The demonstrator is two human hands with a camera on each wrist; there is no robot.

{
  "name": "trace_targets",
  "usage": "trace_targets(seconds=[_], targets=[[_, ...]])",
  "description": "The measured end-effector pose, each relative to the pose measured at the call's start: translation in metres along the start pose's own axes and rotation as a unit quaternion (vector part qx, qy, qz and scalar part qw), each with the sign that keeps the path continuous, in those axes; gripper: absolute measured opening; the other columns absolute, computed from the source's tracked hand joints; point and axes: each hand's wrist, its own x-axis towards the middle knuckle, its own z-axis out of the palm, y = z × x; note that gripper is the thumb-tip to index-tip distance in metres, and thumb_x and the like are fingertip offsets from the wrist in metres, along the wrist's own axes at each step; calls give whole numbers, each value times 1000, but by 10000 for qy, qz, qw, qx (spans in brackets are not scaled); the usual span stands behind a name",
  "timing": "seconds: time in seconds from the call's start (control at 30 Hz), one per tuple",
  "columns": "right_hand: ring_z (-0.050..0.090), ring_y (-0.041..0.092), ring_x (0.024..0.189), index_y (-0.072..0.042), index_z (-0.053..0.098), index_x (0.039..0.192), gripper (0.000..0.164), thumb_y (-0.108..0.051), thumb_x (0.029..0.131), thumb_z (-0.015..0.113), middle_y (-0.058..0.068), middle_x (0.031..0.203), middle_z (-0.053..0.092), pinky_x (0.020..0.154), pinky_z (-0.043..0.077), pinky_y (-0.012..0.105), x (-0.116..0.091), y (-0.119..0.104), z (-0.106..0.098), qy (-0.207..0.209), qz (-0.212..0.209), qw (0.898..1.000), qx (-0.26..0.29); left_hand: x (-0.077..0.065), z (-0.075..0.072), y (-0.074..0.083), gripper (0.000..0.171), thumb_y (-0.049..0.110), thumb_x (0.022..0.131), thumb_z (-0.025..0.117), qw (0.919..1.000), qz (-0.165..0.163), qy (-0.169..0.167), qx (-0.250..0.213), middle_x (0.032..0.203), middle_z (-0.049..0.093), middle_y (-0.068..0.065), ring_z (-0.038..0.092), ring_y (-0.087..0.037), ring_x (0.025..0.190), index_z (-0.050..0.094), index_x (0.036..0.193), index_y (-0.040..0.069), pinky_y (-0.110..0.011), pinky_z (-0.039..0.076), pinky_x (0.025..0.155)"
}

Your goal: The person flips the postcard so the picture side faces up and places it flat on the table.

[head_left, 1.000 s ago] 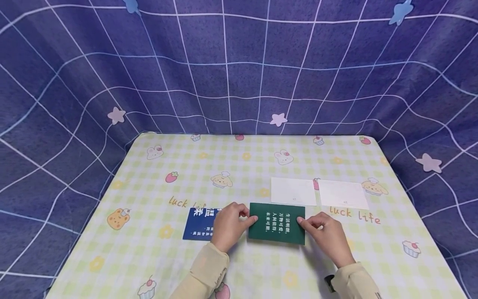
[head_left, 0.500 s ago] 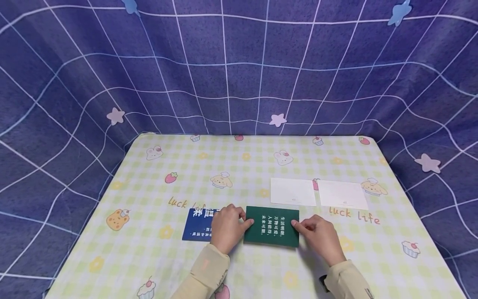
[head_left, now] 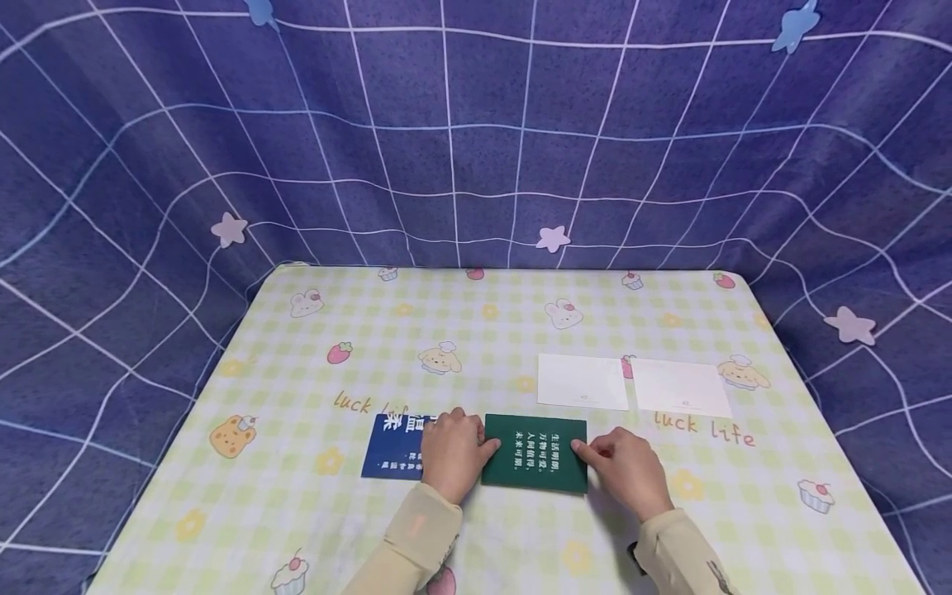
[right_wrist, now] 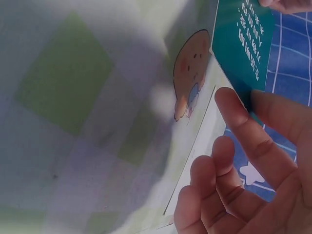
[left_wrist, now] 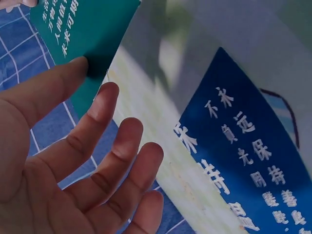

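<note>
A dark green card with white writing is stretched flat between my two hands, close over the table. My left hand pinches its left edge, thumb on top and index finger underneath, as the left wrist view shows. At the opposite edge my right hand pinches it the same way, the other fingers loosely curled. A blue card with white writing lies on the cloth to the left, its right part hidden behind my left hand in the head view.
Two white cards, a left one and a right one, lie side by side beyond my right hand. A checked cloth with cartoon prints covers the table. A blue curtain with white grid lines hangs behind it.
Both hands have carried the green card a little left and toward the person, the right hand shifting most. The blue and white cards have stayed in place.
</note>
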Motion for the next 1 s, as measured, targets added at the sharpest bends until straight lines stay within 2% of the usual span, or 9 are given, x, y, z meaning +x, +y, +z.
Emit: trace_targets(seconds=[0.2, 0.7, 0.83, 1.0], targets=[[49, 17, 68, -19, 77, 74, 27, -37, 93, 73, -2, 79, 60, 60, 39, 34, 3, -2, 4, -91, 44, 9998, -184, 1, 3, -2, 41, 30, 78, 89, 9996, -129, -256, 58, 66, 46, 1, 52, -21, 67, 54, 62, 14, -42, 43, 69], [47, 17, 66, -15, 71, 69, 30, -33, 93, 73, 0, 73, 53, 58, 38, 33, 8, -10, 14, -150, 29, 9983, -558, 3, 9, -3, 42, 33, 79, 88, 9975, -344, -391, 484, 70, 53, -5, 58, -26, 76, 56, 60, 14, -46, 47, 74], [47, 17, 64, -15, 68, 65, 33, -33, 93, 74, 1, 71, 52, 56, 38, 32, 10, -10, 17, -160, -104, 9973, -714, 4, 10, -4, 38, 34, 78, 88, 9966, -340, -353, 663, 73, 57, -6, 60, -28, 79, 61, 62, 13, -47, 48, 76], [48, 17, 64, -13, 71, 67, 31, -30, 93, 75, 1, 71, 51, 56, 41, 34, 13, -12, 21, -98, -462, 9935, -1031, 5, 11, -5, 34, 37, 76, 89, 9951, -324, -288, 887, 79, 63, -10, 63, -30, 84, 72, 74, 7, -49, 49, 79]])
